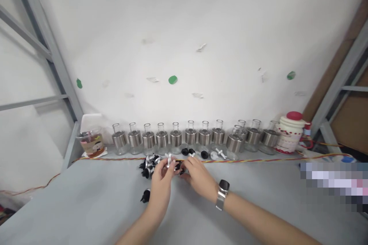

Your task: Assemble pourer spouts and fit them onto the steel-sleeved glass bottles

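A row of several small glass bottles with steel collars stands along the back of the grey table. In front of it lies a cluster of black and silver pourer caps. My left hand and my right hand meet at the middle of the table. Together they pinch a small silver and black cap piece between the fingertips. A watch is on my right wrist. One more black cap lies just left of my left hand.
A twisted red and yellow cable runs along the table in front of the bottles. A plastic cup with brown liquid stands at the left end, a white jug with a red lid at the right. Metal frames flank both sides.
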Demonstrator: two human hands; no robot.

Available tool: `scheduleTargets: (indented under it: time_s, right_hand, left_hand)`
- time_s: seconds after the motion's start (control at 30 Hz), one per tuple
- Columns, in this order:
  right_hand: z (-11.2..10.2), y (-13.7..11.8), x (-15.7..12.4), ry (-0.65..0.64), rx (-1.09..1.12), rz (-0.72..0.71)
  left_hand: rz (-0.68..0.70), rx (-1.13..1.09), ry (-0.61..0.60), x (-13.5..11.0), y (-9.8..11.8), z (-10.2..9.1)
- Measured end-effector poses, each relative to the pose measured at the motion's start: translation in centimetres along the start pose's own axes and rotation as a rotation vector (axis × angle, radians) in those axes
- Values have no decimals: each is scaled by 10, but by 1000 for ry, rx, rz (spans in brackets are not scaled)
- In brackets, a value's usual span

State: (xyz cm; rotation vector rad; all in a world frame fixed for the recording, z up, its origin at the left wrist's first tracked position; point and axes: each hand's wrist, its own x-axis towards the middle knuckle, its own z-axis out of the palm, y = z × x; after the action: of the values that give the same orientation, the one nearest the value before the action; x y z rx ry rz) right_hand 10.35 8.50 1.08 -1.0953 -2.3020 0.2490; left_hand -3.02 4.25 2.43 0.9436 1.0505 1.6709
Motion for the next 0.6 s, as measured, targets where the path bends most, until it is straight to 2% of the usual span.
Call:
scheduleTargets:
  time_s: [0.23, 0.47, 0.6]
  right_hand:
    - [21, 10, 4, -25, 41, 46]
    - [17, 13, 0, -20, 52, 56]
    - [14, 19, -3, -11, 75, 79]
  left_hand:
    - [-7, 77, 2, -3, -4, -3]
    - [29, 182, -57, -4, -7, -3]
    - [20, 149, -66, -5, -9, -2]
